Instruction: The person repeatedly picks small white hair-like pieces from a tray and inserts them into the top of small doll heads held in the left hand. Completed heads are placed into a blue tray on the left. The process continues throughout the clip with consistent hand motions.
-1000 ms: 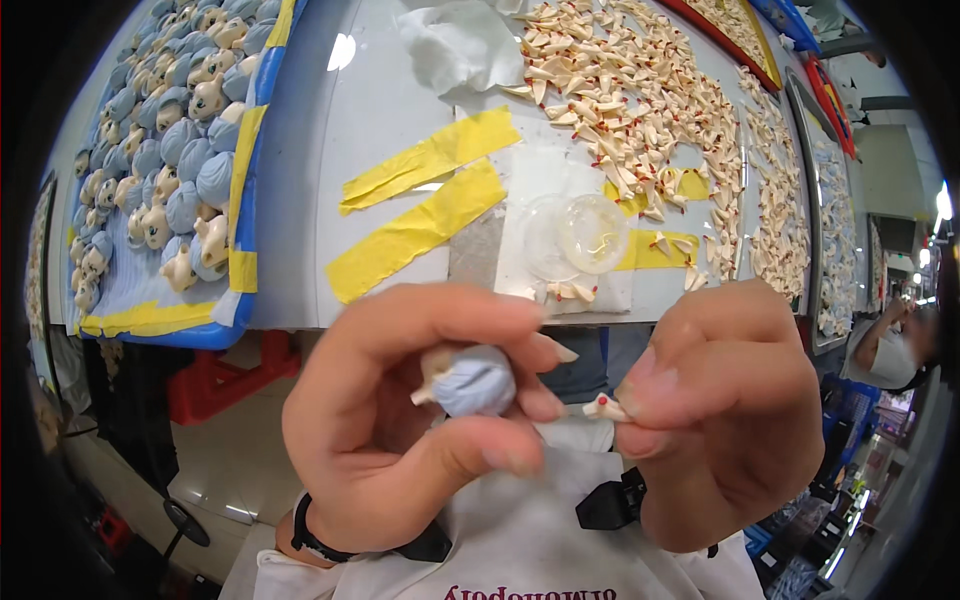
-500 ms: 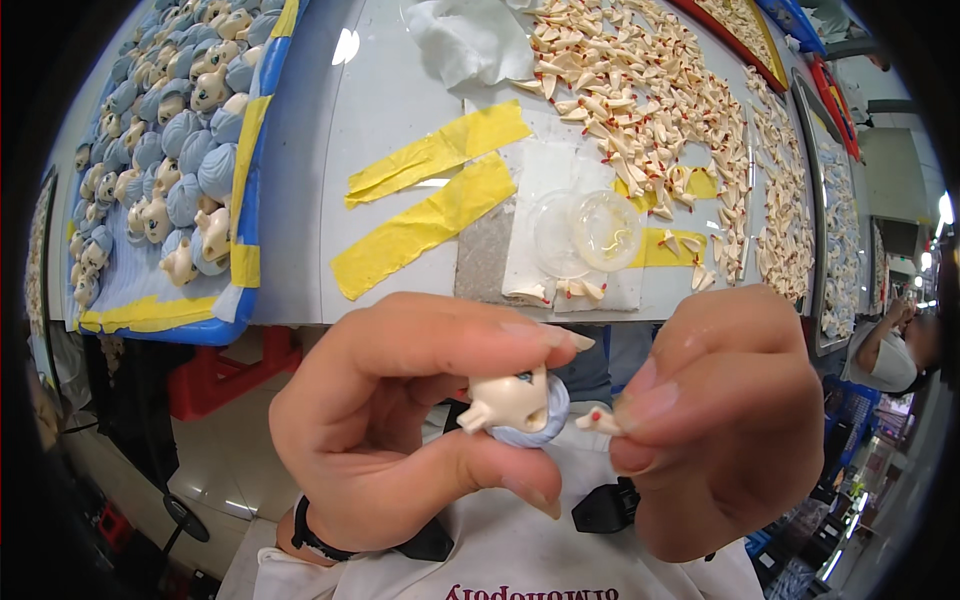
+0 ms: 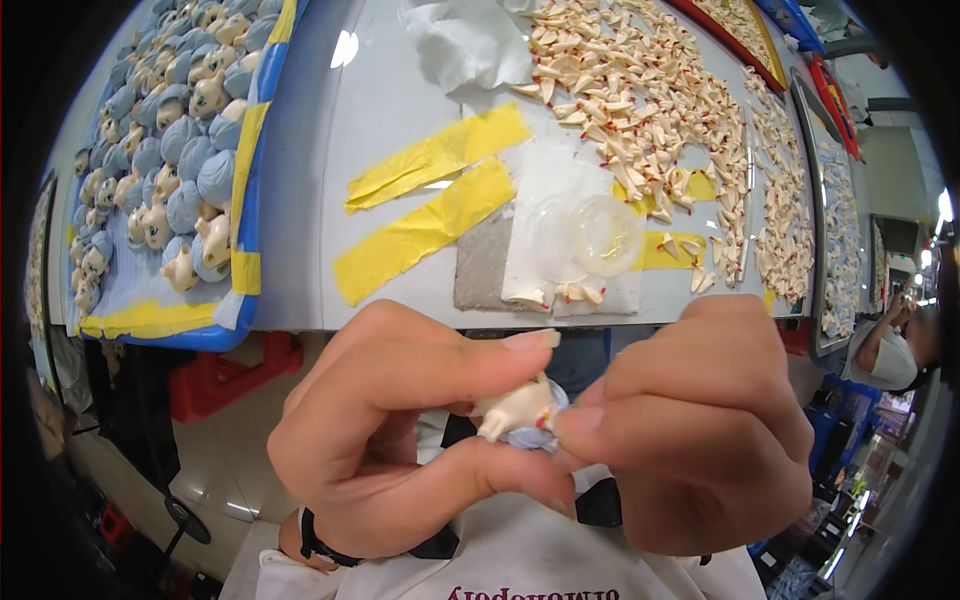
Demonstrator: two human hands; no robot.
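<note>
My left hand point(image 3: 390, 430) pinches a small toy head point(image 3: 515, 408), cream-faced with light blue hair, between thumb and fingers above my lap. From the right, my right hand point(image 3: 700, 430) has its thumb and finger closed on a small cream ear-shaped piece point(image 3: 545, 420) with a red spot. That piece is against the side of the head; my fingertips cover most of it. Whether it sits in the head's hole, I cannot tell.
A blue tray point(image 3: 200, 338) at the left holds many similar heads. Loose cream pieces with red ends point(image 3: 650, 100) cover the table's right side. Yellow tape strips point(image 3: 430, 230), clear round lids point(image 3: 600, 235) and a white cloth point(image 3: 465, 45) lie on the table. Another person point(image 3: 885, 350) is at the far right.
My right hand has moved left, bringing the cream piece from a short gap away up against the toy head. The head has tilted slightly in my left hand.
</note>
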